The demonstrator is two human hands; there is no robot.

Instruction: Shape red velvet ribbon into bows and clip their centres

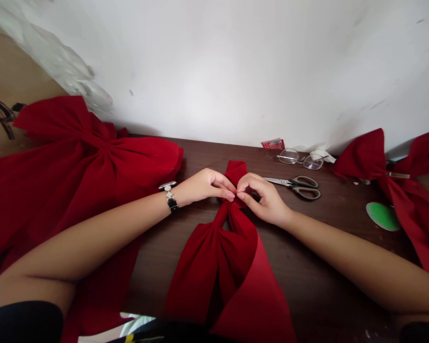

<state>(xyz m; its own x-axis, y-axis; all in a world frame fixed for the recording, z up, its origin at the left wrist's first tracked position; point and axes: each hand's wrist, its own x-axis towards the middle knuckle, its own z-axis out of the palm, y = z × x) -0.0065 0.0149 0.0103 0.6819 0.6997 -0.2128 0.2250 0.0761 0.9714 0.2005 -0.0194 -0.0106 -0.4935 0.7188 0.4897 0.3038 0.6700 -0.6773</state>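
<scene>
My left hand (pixel 203 188) and my right hand (pixel 260 200) meet at the middle of the dark wooden table (pixel 318 243). Their fingertips pinch the gathered neck of a red velvet-like fabric bow (pixel 214 257). A short flap of the same fabric (pixel 236 172) sticks up beyond my fingers, and two wide folded loops spread toward me. My hands hide the centre of the gather. A silver-and-black wristwatch (pixel 169 197) sits on my left wrist.
A large red bow (pixel 93 152) covers the table's left side, and another (pixel 386 176) lies at right. Black-handled scissors (pixel 296 187), glasses (pixel 300 159), a green disc (pixel 382 216) and a red packet (pixel 272 144) lie on the table. A white wall (pixel 214 71) stands behind.
</scene>
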